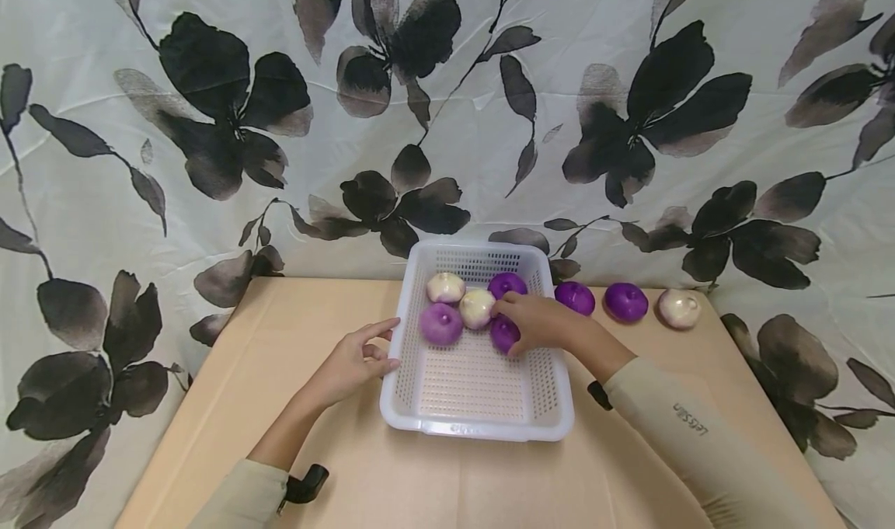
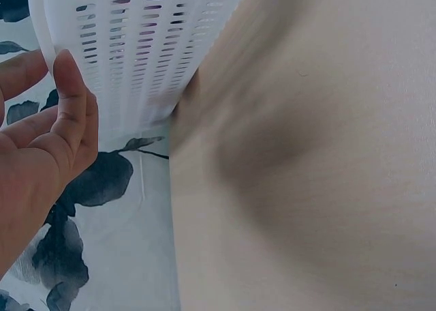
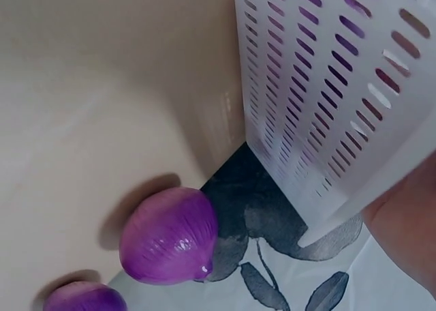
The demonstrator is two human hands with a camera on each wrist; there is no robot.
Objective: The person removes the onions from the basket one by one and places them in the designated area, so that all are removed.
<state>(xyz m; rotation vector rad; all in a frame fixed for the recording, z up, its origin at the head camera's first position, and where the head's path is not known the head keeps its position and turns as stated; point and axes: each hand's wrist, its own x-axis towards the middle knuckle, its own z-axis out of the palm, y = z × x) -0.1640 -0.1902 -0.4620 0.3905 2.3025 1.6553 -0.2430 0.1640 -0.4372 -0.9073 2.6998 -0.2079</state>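
A white perforated plastic basket (image 1: pixel 475 429) stands on the table. My left hand (image 1: pixel 353 364) holds its left rim with thumb and fingertips; the left wrist view shows the fingers (image 2: pixel 68 99) at the rim's edge. Reaching over the right side, my right hand (image 1: pixel 534 323) grips a purple onion (image 1: pixel 503 335) inside the basket. Around it lie another purple onion (image 1: pixel 507 283), a lighter purple onion (image 1: pixel 440 324) and two white onions (image 1: pixel 477 308). In the right wrist view the basket wall hides the held onion, and only part of the hand (image 3: pixel 405 222) shows.
Right of the basket, along the table's back edge, sit a purple onion (image 1: pixel 575 297), a second purple onion (image 1: pixel 625 302) and a white onion (image 1: pixel 678 308). A flower-printed cloth (image 1: pixel 489 164) hangs behind the light wooden table (image 1: pixel 447 482).
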